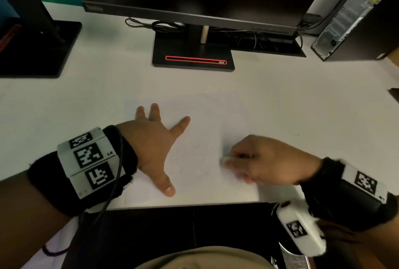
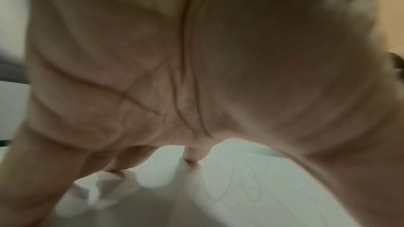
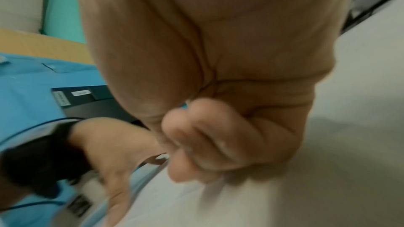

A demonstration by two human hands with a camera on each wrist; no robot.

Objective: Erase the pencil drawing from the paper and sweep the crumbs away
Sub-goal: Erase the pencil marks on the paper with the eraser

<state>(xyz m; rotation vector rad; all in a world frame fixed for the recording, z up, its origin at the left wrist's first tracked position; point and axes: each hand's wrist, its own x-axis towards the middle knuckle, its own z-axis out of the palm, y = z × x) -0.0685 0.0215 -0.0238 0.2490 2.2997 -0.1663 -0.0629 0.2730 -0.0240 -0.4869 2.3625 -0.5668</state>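
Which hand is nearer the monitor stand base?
Left. The left hand lies flat on the paper, just below the monitor stand base; the right hand pinches the eraser nearer the desk's front edge.

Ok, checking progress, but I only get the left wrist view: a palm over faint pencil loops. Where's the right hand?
Observer: The right hand is on the paper's right part, fingers curled round a small pale eraser, motion-blurred.
Operator: Is the left hand pinning the sheet?
Observer: It seems so; the left hand lies flat on the paper's left half, fingers spread.
Operator: Anything beyond the sheet?
Observer: A monitor stand, apart from it.
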